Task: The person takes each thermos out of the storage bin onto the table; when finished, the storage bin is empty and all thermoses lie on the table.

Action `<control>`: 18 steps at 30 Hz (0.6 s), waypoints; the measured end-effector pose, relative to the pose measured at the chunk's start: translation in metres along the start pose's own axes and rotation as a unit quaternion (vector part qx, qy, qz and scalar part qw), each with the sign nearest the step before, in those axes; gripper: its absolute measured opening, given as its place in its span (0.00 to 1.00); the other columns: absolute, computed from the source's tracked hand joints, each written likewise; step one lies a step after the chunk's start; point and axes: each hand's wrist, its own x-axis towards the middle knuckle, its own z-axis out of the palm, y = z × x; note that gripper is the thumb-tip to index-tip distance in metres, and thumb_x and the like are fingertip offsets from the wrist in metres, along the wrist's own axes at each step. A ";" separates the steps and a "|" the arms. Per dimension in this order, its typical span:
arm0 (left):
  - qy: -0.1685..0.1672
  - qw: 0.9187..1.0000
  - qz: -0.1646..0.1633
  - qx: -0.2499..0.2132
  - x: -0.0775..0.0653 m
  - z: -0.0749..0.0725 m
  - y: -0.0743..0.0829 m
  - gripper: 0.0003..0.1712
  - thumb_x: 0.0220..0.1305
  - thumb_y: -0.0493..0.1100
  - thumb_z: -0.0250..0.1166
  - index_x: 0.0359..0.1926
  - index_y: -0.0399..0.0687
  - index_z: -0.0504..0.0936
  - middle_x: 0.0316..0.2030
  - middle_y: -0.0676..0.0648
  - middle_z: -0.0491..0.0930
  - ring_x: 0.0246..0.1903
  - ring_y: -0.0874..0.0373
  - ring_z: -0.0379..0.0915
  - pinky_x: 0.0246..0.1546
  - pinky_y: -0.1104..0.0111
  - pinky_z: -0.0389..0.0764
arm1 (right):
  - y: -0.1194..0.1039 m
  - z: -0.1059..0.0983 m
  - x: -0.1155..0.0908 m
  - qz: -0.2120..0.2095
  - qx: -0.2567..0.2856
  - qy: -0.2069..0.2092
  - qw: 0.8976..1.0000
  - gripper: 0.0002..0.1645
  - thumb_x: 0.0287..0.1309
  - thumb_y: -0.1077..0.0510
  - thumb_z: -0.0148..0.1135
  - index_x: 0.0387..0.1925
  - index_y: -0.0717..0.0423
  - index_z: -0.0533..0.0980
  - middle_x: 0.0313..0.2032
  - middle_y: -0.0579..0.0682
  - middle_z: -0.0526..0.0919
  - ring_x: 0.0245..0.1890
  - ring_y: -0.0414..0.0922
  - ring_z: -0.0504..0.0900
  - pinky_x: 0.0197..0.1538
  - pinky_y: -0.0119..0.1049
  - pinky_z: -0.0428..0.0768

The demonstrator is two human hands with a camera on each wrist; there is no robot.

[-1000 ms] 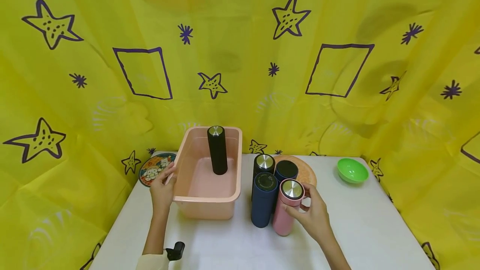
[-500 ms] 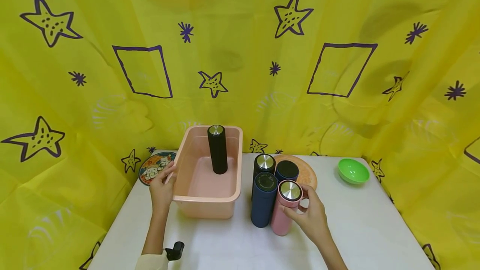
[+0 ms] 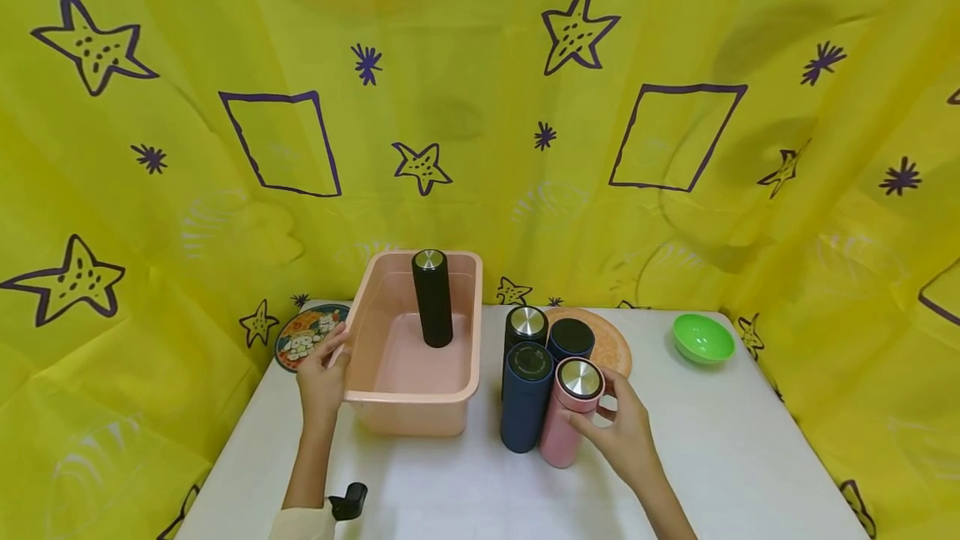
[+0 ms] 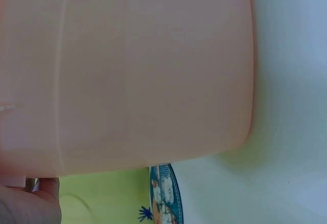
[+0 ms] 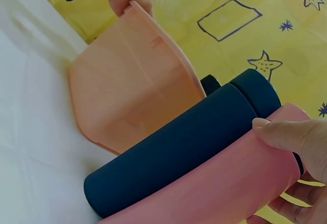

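Observation:
A pink thermos flask (image 3: 562,432) with a silver-topped lid stands at the front of a tight group of flasks. My right hand (image 3: 621,423) grips it near the top, thumb on the near side, as the right wrist view also shows. Beside it stand a navy flask (image 3: 523,407), a black flask (image 3: 527,321) with a silver top and another dark blue flask (image 3: 572,337) behind. On the left, my left hand (image 3: 324,373) holds the rim of a peach plastic tub (image 3: 408,419). Inside the tub one black flask (image 3: 433,307) stands upright.
A patterned round plate (image 3: 300,344) lies behind the left hand, partly hidden by the tub. An orange round mat (image 3: 611,344) sits behind the flasks. A green bowl (image 3: 703,338) stands at the back right of the white table (image 3: 727,448). A yellow curtain (image 3: 480,107) closes off the back.
The pink flask has shifted slightly left, closer to the navy flask, with my right hand on it. My left hand stays on the tub's rim.

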 end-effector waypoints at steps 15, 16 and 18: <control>0.001 1.000 0.000 0.001 0.000 0.000 -0.003 0.15 0.65 0.29 0.60 0.51 0.34 0.83 0.61 0.45 0.77 0.67 0.51 0.67 0.51 0.92 0.68 | -0.002 -0.002 -0.002 -0.016 0.002 0.022 1.000 0.46 0.39 0.57 0.81 0.62 0.59 0.69 0.52 0.52 0.80 0.46 0.29 0.71 0.47 0.32 0.84; 0.001 1.000 0.000 0.002 0.000 0.000 -0.002 0.15 0.65 0.29 0.61 0.51 0.34 0.83 0.61 0.45 0.77 0.67 0.51 0.67 0.51 0.92 0.69 | -0.003 -0.003 -0.001 -0.021 0.006 0.026 0.999 0.46 0.39 0.58 0.81 0.62 0.59 0.69 0.52 0.52 0.80 0.46 0.28 0.71 0.47 0.32 0.84; -0.001 1.000 -0.001 0.000 0.001 -0.001 -0.002 0.15 0.65 0.29 0.61 0.51 0.34 0.83 0.61 0.45 0.77 0.67 0.51 0.66 0.52 0.92 0.68 | -0.004 -0.003 0.000 -0.031 0.014 0.036 0.999 0.46 0.39 0.60 0.81 0.61 0.60 0.70 0.52 0.53 0.80 0.46 0.27 0.72 0.47 0.32 0.84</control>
